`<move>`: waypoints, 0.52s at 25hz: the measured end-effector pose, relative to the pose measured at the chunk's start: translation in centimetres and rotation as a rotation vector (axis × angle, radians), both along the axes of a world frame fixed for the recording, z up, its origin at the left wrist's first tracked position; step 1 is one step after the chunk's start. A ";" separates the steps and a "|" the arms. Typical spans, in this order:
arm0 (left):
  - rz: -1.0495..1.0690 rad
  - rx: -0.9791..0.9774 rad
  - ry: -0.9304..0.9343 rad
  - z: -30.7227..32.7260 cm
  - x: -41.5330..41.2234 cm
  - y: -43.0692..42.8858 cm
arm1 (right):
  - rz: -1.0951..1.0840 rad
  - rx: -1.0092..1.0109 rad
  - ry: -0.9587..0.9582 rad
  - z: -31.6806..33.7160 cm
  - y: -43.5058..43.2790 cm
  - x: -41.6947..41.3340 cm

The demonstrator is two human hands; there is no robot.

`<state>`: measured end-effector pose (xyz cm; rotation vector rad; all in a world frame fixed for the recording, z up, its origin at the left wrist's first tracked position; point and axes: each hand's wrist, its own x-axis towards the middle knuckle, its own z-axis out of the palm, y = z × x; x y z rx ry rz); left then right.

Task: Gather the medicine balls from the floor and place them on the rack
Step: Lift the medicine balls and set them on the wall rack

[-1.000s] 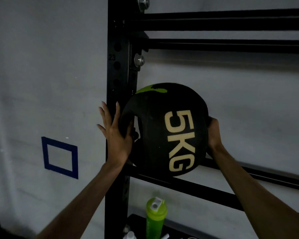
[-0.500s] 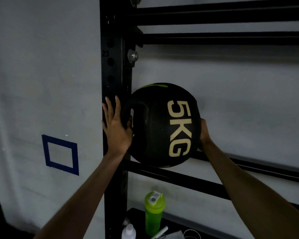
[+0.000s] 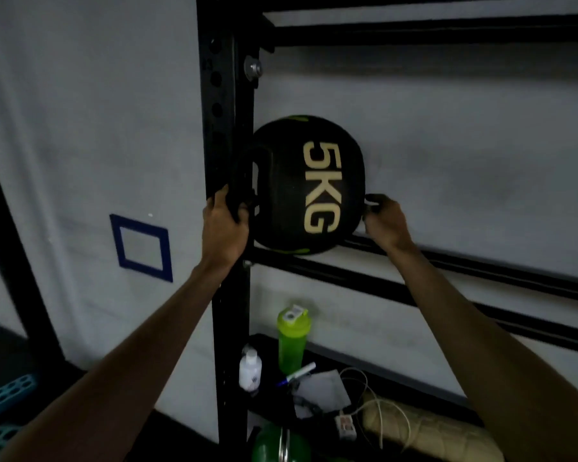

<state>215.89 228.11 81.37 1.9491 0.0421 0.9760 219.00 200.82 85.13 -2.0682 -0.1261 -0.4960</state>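
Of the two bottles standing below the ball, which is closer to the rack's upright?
The small white bottle; it stands right beside the upright, while the taller green shaker bottle stands further right.

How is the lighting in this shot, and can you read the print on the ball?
Head view: dim and underexposed, the black rack nearly featureless; the 5KG print on the medicine ball reads clearly, though edges in the head view are soft.

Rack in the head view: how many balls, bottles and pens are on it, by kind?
Medicine balls: 1, the black 5KG ball.
Bottles: 2, a green shaker and a small white bottle.
Pens: 1, a marker.
Total: 4. The green round thing at the bottom edge is too cut off to name.
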 end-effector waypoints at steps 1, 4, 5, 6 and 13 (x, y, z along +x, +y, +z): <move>0.012 -0.018 0.011 -1.1 -1.5 -0.5 | -0.014 -0.047 -0.056 -0.6 -0.3 -2.0; 0.027 0.039 0.033 -4.6 -5.6 -2.1 | -0.003 -0.086 -0.295 -3.5 -0.7 -8.3; 0.010 0.073 0.043 -5.9 -6.8 -2.6 | 0.015 -0.069 -0.369 -4.9 -0.6 -10.3; -0.010 0.095 0.070 -7.2 -8.0 -3.2 | 0.031 -0.045 -0.418 -6.5 -0.5 -12.2; -0.348 0.261 0.441 -18.0 -15.4 -6.4 | -0.012 -0.091 -0.199 -19.5 1.5 -23.6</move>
